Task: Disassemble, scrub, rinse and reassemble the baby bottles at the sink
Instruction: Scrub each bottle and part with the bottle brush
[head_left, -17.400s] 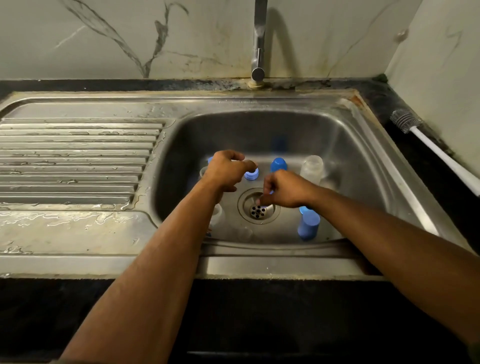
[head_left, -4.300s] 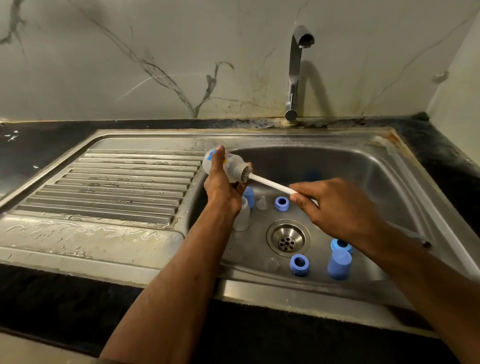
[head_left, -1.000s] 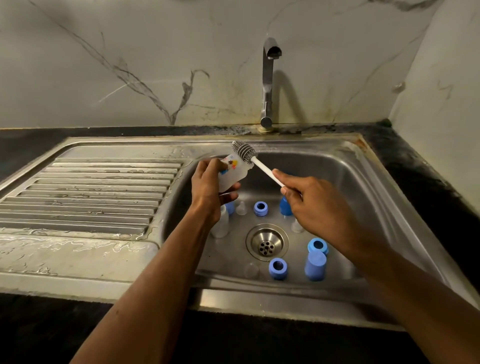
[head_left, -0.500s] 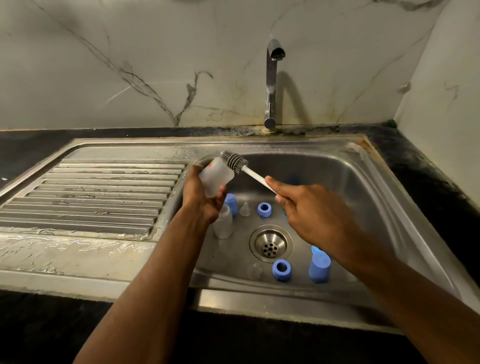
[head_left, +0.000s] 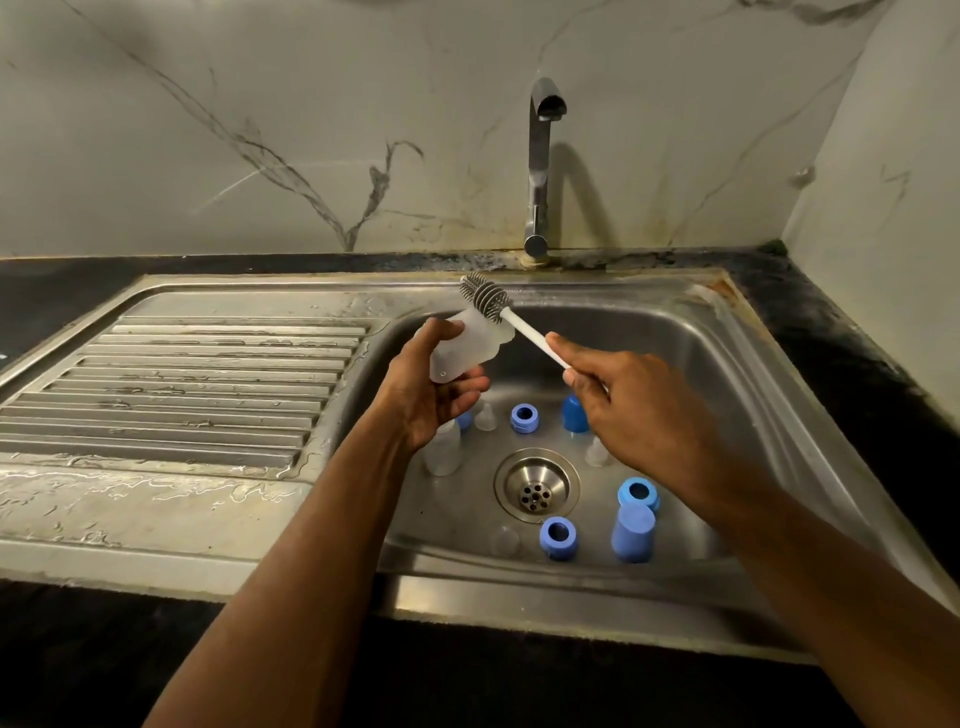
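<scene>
My left hand (head_left: 426, 395) grips a clear baby bottle body (head_left: 470, 345) tilted over the left side of the steel sink basin (head_left: 727, 374). My right hand (head_left: 639, 415) pinches the white handle of a bottle brush (head_left: 524, 327). Its grey bristle head (head_left: 485, 297) lies against the outside of the bottle's upper end. On the basin floor stand another clear bottle (head_left: 442, 449), blue collar rings (head_left: 523, 418) (head_left: 558, 537) (head_left: 638, 493), blue caps (head_left: 632, 532) (head_left: 575, 413) and clear teats (head_left: 485, 415) (head_left: 596, 452).
A chrome tap (head_left: 540, 171) rises behind the basin, no water running. The drain strainer (head_left: 536, 486) sits in the basin's middle. A wet ribbed drainboard (head_left: 182, 384) spreads to the left. Black countertop (head_left: 857, 364) and marble walls frame the sink.
The brush head has shifted up and to the right along the bottle's outside, and my left hand has turned the bottle, its base now toward me.
</scene>
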